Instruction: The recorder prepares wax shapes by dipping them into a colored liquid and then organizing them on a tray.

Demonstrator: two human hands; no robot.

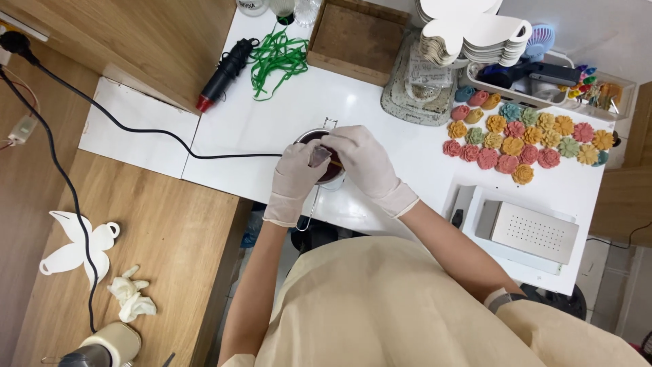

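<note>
My gloved left hand (293, 178) and right hand (363, 162) pinch, I think, a small mould (319, 156) over the metal melting pot (324, 163) at the white table's (272, 122) edge. Risk: tipping spills dark liquid.

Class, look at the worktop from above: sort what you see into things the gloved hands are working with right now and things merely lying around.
In use:
left hand, touching the pot
right hand, over the pot
small metal pot
small clear piece held between both hands

Lying about:
coloured flower shapes
green strips
black heat tool
stack of white cut-outs
crumpled gloves
perforated metal box
</note>
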